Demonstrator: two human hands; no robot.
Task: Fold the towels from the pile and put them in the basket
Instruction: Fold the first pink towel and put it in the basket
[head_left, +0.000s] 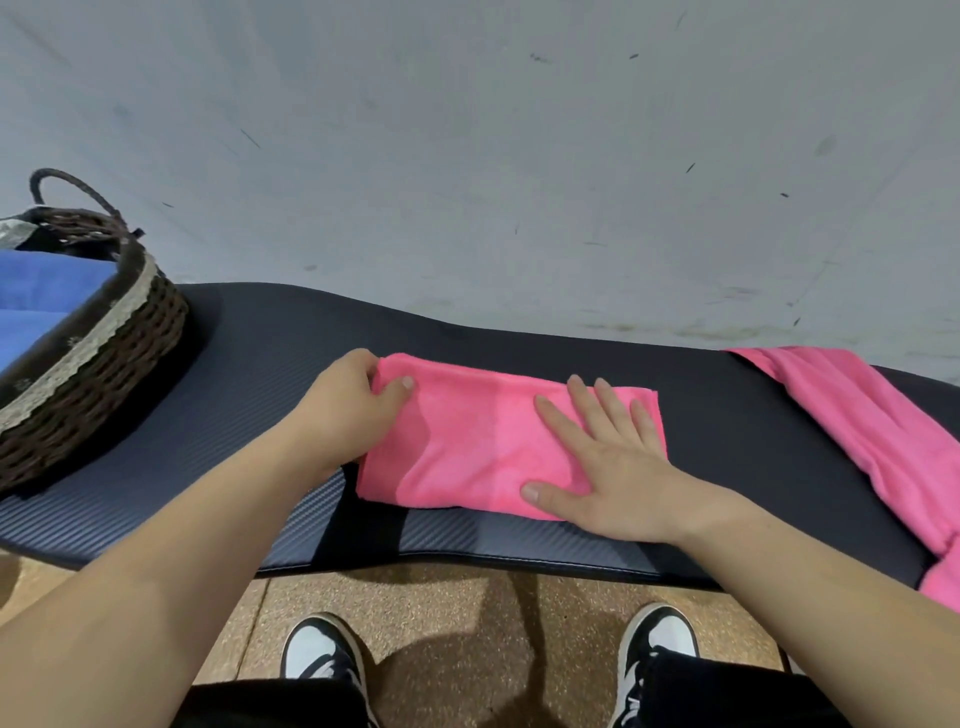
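Black padded bench (249, 364) against grey wall; folded pink towel (467, 447) lain mid-bench, left end pinched by left hand (348, 405) for next fold, pinned flat by spread right hand (608, 462); wicker basket (93, 374) placed left, blue towels inside

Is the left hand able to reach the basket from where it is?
Probably yes. Only bare mat lies between the left hand and the basket, with nothing in the way, though that hand grips the folded pink towel.
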